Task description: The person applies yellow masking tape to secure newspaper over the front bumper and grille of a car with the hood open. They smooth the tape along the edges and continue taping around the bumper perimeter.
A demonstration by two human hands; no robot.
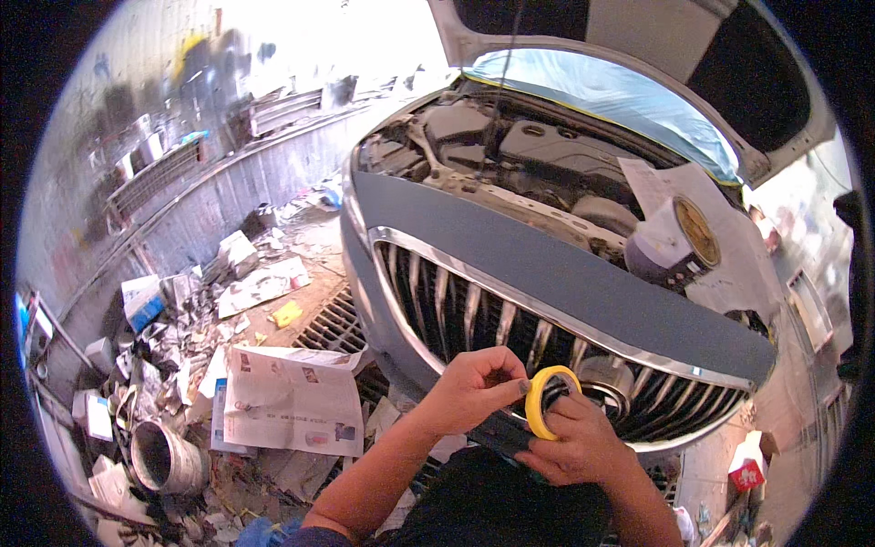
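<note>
A roll of yellow masking tape point(533, 407) is held upright before the car's grille point(474, 314). My right hand point(583, 439) grips it, fingers passing through the ring. On its left side, my left hand point(474, 390) is closed in a pinch, with thumb and forefinger at the tape's outer edge. Whether a loose tape end lies between those fingertips is too small to tell. Chrome trim frames the dark, slatted grille, and above it runs a matt grey front panel point(510, 237). The hood point(620, 36) stands raised over the uncovered engine bay point(538, 150).
A can point(652, 251) rests tilted on paper at the engine bay's right. Light blue sheeting point(611, 91) covers the windscreen. At left, newspaper point(292, 397), a dirty bucket point(169, 458) and scraps litter the floor beside a metal grating point(333, 324). A red-and-white box point(747, 463) lies at right.
</note>
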